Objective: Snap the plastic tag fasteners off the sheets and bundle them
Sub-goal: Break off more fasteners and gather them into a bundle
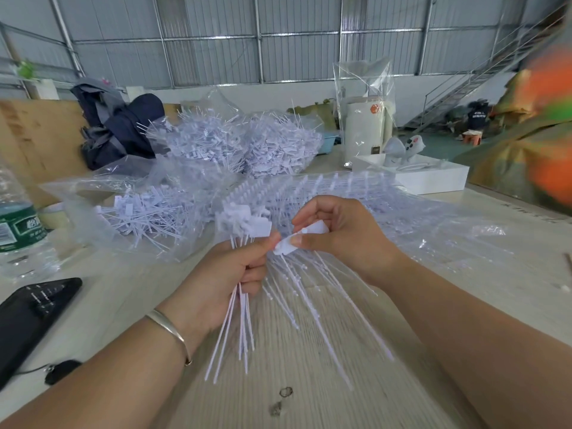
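Note:
My left hand (224,275) grips a bundle of white plastic tag fasteners (241,317), flat heads up and thin tails hanging toward the table. My right hand (337,236) pinches the head end of a sheet of fasteners (312,292), whose tails fan out below it over the table. The two hands almost touch at the fingertips. Behind them lies a stack of uncut fastener sheets in clear plastic (340,193). Left of it sits a heap of loose fasteners on a plastic bag (139,218).
Clear bags full of fasteners (241,144) are piled at the back. A black phone (31,314) and a water bottle (18,230) lie at the left. A white box (433,178) and a white cylinder (365,131) stand at the back right. A dark bag (120,128) sits far left.

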Demonstrator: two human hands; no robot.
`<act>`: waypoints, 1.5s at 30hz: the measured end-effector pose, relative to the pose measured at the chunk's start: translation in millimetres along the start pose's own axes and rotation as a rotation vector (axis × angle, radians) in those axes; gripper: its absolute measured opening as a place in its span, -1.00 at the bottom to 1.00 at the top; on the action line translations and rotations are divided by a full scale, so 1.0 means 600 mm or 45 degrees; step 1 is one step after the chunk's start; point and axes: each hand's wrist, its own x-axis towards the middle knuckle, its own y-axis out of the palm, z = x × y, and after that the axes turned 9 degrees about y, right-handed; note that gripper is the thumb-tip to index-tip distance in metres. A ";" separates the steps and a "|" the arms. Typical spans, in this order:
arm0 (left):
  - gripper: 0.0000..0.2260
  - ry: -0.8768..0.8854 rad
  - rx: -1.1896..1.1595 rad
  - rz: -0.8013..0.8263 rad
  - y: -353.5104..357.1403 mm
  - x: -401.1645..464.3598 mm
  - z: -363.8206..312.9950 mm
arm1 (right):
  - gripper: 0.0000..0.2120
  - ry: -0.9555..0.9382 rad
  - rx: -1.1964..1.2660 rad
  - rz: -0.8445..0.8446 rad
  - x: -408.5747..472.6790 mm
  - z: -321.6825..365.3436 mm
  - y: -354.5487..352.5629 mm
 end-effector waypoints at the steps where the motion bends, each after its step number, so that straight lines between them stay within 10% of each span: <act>1: -0.86 0.016 0.010 0.011 0.000 0.000 -0.001 | -0.82 -0.010 -0.031 -0.001 0.000 -0.001 0.000; 28: -0.76 0.063 0.043 -0.173 -0.007 0.001 -0.006 | -0.85 0.073 0.380 0.090 0.007 -0.002 -0.015; 45: -0.68 0.018 -0.107 0.099 -0.005 -0.003 -0.012 | -0.84 0.299 0.645 0.358 0.009 -0.010 -0.017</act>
